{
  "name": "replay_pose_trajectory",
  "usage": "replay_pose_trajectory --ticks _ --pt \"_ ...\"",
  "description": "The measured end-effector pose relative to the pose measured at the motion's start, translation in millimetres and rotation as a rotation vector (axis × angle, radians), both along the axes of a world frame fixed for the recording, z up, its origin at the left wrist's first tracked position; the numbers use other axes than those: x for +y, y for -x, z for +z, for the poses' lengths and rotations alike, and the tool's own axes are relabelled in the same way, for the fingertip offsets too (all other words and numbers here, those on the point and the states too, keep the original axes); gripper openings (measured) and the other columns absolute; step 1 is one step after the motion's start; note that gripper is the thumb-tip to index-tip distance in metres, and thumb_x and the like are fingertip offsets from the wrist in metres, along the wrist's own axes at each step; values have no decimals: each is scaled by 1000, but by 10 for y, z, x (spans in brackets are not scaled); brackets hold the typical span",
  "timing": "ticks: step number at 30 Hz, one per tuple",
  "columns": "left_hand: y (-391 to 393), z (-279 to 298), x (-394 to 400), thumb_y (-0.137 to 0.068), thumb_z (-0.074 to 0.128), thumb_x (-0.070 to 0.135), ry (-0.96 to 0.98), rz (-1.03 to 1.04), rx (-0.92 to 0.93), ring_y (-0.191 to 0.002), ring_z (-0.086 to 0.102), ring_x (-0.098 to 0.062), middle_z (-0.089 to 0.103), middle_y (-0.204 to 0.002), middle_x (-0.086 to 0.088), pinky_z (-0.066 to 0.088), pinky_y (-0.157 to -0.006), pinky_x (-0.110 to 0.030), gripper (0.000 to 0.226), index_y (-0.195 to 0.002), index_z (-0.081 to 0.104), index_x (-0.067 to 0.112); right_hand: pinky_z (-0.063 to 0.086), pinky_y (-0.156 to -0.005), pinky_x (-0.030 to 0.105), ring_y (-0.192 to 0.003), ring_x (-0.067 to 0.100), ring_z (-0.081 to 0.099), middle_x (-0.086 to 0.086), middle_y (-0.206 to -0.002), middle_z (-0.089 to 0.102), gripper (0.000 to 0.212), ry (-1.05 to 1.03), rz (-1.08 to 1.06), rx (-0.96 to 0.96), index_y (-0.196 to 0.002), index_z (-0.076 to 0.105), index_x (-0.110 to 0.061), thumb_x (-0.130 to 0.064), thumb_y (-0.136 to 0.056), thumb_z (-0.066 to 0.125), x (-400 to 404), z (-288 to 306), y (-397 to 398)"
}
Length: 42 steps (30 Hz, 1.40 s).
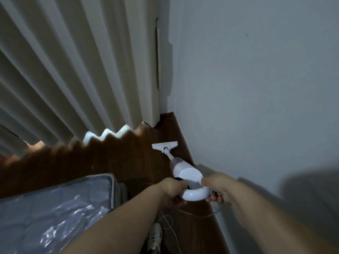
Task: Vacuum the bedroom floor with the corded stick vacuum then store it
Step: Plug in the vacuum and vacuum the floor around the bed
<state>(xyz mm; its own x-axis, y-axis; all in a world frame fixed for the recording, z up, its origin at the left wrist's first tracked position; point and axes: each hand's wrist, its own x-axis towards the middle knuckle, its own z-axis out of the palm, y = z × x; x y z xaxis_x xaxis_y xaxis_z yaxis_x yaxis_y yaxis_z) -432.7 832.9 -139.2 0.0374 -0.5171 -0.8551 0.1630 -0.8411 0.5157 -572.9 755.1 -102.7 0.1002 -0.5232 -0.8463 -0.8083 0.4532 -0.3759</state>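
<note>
Both hands' grip, left hand point(173, 191) and right hand point(215, 187), closes round the stick vacuum's loop handle point(194, 194), its floor head point(164, 145) straight ahead near the wall point(256, 88).

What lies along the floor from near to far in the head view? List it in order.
Shoe → white cord → looped vacuum handle gripped by left hand and right hand → vacuum body → floor head → curtain.
</note>
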Motion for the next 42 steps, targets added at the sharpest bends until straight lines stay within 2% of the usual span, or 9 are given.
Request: replay_pose_trajectory --ticks 8,14,19,22,25,28,33,37,42 --pt "837 113 712 -93 52 13 16 45 -26 -46 57 -16 56 -76 -10 44 -38 -18 7 -97 52 8 23 -34 13 -29 8 34 15 -60 54 20 -16 14 -13 -105 49 -2 -15 -92 43 723 107 846" --pt "943 237 802 -94 52 13 57 79 -28 -49 56 -18 54 -80 -11 43 -37 -17 10 -100 52 4 21 -34 10 -25 7 32 14 -57 52 15 -22 -19 -40 -87 47 -4 -16 -93 41 832 133 944" --pt "826 145 612 -98 49 17 66 118 -6 -59 57 -18 56 -90 -12 46 -41 -20 18 -109 48 4 23 -34 10 -23 9 37 15 -59 52 17 53 -58 -42 -96 50 -1 -17 -93 44 592 -20 755" --pt "664 27 402 -97 49 15 50 124 -14 -65 60 -23 59 -93 -16 52 -50 -26 19 -111 46 1 25 -32 8 -19 10 38 16 -62 53 20 78 -69 -17 -101 51 -1 -18 -92 47 362 -172 569" --pt "411 -120 123 -97 49 14 46 131 -19 -87 63 -30 61 -109 -20 57 -75 -35 30 -123 48 -1 24 -30 8 -18 10 37 16 -63 53 23 90 -64 -5 -105 53 1 -16 -90 49 71 -297 291" --pt "106 -228 -183 -98 49 15 60 132 -83 -87 62 -28 61 -102 -16 55 -66 -30 37 -129 48 -3 24 -30 7 -17 10 37 16 -65 53 26 107 -64 -17 -108 54 2 -16 -90 50 -228 -358 -33" --pt "-502 -412 -618 -97 49 19 68 139 -147 -110 59 -33 59 -121 -20 49 -99 -43 40 -132 46 0 26 -30 8 -18 10 40 16 -67 55 23 131 -43 -5 -105 54 1 -15 -88 52 -703 -443 -685" --pt "-984 -552 -874 -97 49 18 65 172 -190 -113 58 -35 59 -122 -21 46 -102 -48 41 -133 47 -2 29 -30 9 -40 17 50 19 -85 59 30 149 -61 -23 -111 56 1 -17 -87 55 -943 -597 -1197" --pt "-1481 -682 -1077 -97 50 20 39 240 -220 -115 56 -36 59 -122 -22 45 -103 -48 38 -130 51 -1 28 -29 8 -44 16 47 18 -92 59 32 137 -71 -67 -115 56 0 -20 -91 52 -1115 -761 -1699"
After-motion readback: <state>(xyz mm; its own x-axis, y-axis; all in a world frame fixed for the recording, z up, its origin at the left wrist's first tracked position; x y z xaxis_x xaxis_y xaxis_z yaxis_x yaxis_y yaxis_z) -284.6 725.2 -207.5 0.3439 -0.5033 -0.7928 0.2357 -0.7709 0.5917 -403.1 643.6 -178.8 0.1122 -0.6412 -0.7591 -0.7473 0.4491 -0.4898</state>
